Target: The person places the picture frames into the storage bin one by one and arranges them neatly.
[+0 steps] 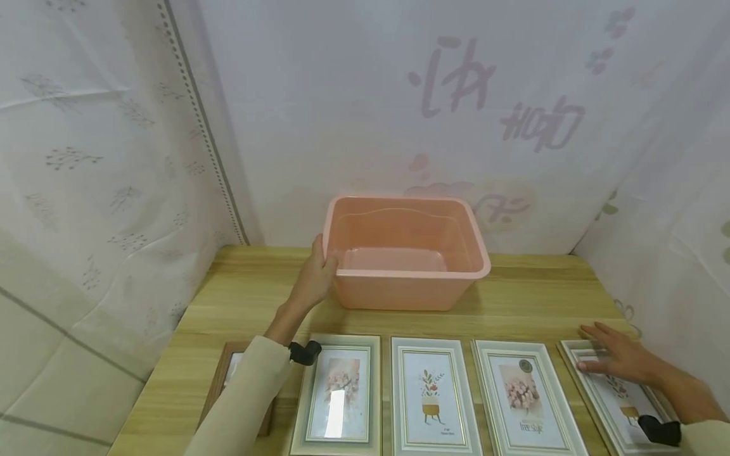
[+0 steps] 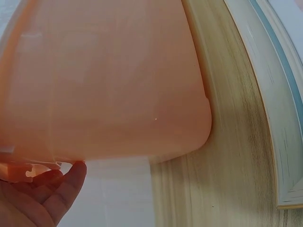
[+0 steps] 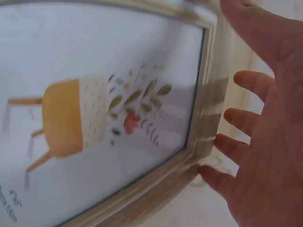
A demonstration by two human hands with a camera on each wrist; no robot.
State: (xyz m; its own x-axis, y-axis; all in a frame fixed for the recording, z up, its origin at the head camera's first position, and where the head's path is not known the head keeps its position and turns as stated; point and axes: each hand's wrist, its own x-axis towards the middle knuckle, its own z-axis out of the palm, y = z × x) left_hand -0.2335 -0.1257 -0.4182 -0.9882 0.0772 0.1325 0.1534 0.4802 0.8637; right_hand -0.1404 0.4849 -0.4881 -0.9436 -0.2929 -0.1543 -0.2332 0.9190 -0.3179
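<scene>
A pink plastic basin (image 1: 399,292) stands toward the back of the wooden table, its inside bare. My left hand (image 1: 312,278) grips its left side at the rim, thumb over the edge; in the left wrist view the fingers (image 2: 66,194) curl at the basin's lip. At far right, my right hand (image 1: 618,354) lies over the top end of a pale picture frame (image 1: 618,415) with a potted-plant print. Seen from the right wrist, its fingers are spread and fairly straight along the outer edge of that frame (image 3: 208,101).
In a row along the front lie a brown wooden frame (image 1: 215,386), partly hidden by my left sleeve, a greenish frame (image 1: 373,392), a white plant-print frame (image 1: 397,392) and a white flower-print frame (image 1: 485,380). Printed cloth (image 1: 319,114) hangs behind the table (image 1: 530,291) and at both sides.
</scene>
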